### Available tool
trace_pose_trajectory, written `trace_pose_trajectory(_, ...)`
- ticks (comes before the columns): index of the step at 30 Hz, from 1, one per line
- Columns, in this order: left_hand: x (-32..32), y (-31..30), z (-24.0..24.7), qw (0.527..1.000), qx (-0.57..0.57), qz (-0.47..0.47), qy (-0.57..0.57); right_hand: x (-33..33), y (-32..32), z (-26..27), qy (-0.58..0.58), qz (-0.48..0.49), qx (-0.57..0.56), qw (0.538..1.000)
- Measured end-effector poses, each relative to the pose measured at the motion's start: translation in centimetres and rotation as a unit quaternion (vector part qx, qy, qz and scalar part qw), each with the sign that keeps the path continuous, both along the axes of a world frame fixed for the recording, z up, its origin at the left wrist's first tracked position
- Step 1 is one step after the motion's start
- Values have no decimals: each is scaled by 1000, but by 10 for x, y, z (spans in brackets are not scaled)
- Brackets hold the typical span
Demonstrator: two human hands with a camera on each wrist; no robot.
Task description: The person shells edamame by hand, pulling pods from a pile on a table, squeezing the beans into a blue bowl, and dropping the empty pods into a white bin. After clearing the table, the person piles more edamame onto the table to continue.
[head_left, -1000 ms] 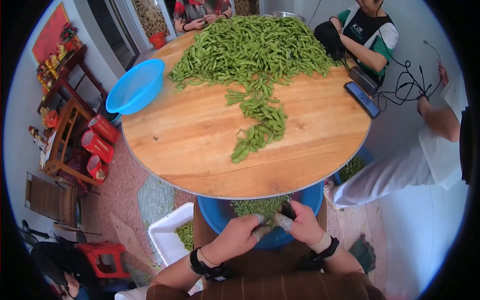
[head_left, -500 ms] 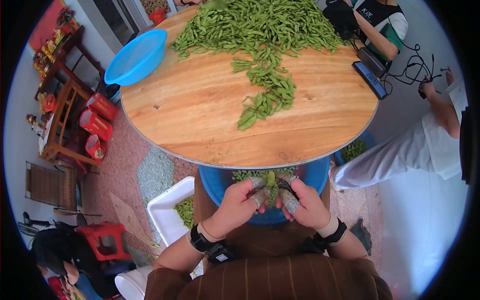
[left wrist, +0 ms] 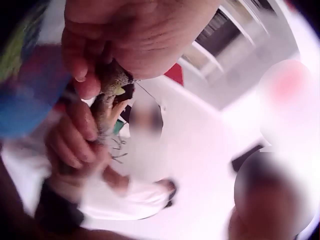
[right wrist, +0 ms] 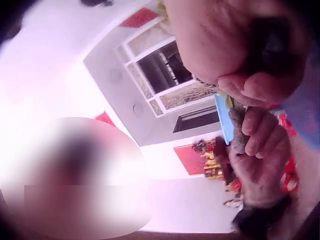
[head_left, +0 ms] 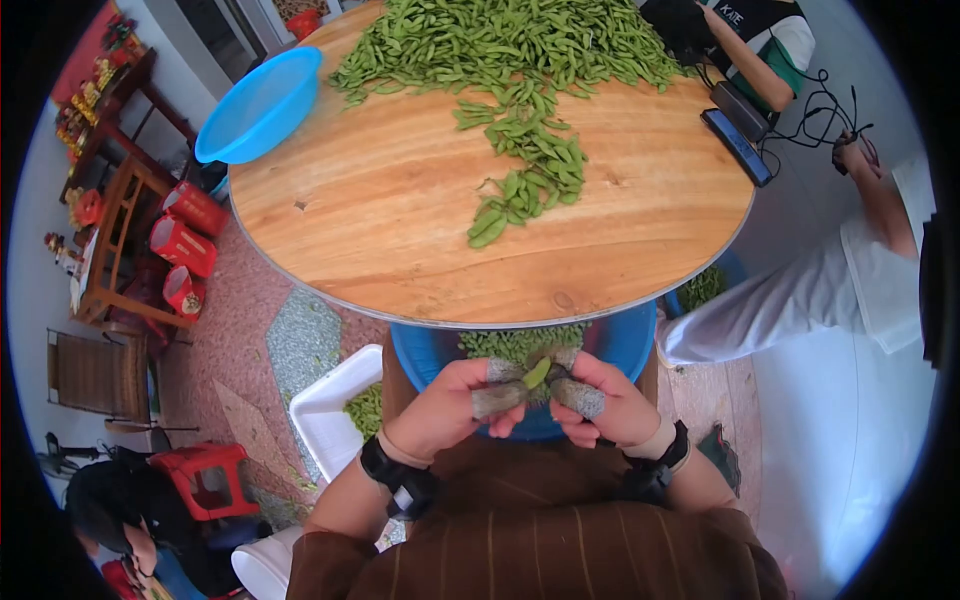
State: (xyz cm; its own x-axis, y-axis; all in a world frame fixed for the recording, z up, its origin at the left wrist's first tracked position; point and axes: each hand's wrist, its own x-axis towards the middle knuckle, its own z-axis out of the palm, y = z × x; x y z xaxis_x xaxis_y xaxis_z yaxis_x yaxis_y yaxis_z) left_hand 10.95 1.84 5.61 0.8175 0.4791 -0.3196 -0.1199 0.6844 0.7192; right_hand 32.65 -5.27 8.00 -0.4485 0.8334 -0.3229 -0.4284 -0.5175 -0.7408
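Grey covers wrap the thumb and forefinger of both hands. In the head view a green pod [head_left: 537, 374] is pinched between the fingertips of the left hand [head_left: 440, 405] and the right hand [head_left: 618, 408], which almost meet. Both are above the near part of a blue tub [head_left: 638, 345] holding shelled green beans [head_left: 515, 343]. The left wrist view has the left hand [left wrist: 142, 37] large at the top, with a bit of green [left wrist: 119, 91] at its fingertips. From the right wrist, the right hand [right wrist: 225, 47] and left hand [right wrist: 262, 150] appear close together, partly hiding the pod.
A round wooden table [head_left: 380, 220] beyond the tub bears a heap of green pods [head_left: 510, 45], a light-blue basin [head_left: 262, 105] and a phone [head_left: 736, 147]. Left of the tub is a white crate [head_left: 316, 415] with green pieces. A person's leg [head_left: 770, 300] is at right.
The head view has tilted down, shifting the table upward. The hands came up from lower over the tub, and a pod now shows more plainly between the fingertips, more slanted than half a second ago.
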Motion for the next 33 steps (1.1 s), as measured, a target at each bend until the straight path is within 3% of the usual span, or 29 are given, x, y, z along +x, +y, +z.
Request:
trace_pose_trajectory(2,-1,0,3,999,-38,-9,-29,3,5,0,34,10,-56,998)
trace_pose_trajectory(4,3,-4,4,985,128,19,112,1,6,-4,71,15,-112,991)
trace_pose_trajectory(5,7,-4,3,985,127,18,112,-1,7,-6,-3,10,-91,996)
trace_pose_trajectory(6,11,-5,2,900,382,23,208,-4,8,-9,-77,7,-70,995)
trace_pose_trajectory(7,13,-7,1,741,606,26,288,-6,8,-10,-76,8,-72,995)
trace_pose_trajectory(8,14,-8,1,741,605,26,290,-9,8,-10,-98,9,-53,994)
trace_pose_trajectory(12,19,-10,5,843,461,46,274,-6,10,-17,-140,10,-22,990)
trace_pose_trajectory(14,17,-6,2,865,422,46,267,-1,7,-14,-92,4,-43,995)
trace_pose_trajectory(15,10,0,-2,975,155,44,154,2,6,-13,-45,2,-62,997)
trace_pose_trajectory(16,7,3,-5,991,-126,39,27,4,5,-14,-44,1,-63,997)
trace_pose_trajectory(17,8,3,-6,991,-126,39,27,7,6,-16,-46,12,-63,997)
trace_pose_trajectory(19,11,-1,-8,990,-4,22,136,8,7,-19,-47,23,-64,997)
trace_pose_trajectory(20,13,-4,-11,990,-4,22,137,5,8,-19,-171,0,15,985)
trace_pose_trajectory(21,16,-7,-15,980,106,2,165,3,9,-19,-291,-22,94,952)
trace_pose_trajectory(22,18,-11,-18,958,215,-19,191,2,10,-22,-291,-22,93,952)
trace_pose_trajectory(23,20,-13,-18,958,214,-19,192,1,11,-27,-411,-39,206,887)
trace_pose_trajectory(24,22,-15,-18,937,280,-31,208,0,13,-32,-518,-54,313,794)
trace_pose_trajectory(25,23,-16,-17,911,345,-44,223,-1,14,-36,-518,-54,313,794)
trace_pose_trajectory(27,23,-16,-11,908,343,-55,232,-2,16,-44,-563,-59,376,734)
trace_pose_trajectory(33,18,-15,-12,941,242,-32,235,-2,18,-52,-588,-73,346,728)
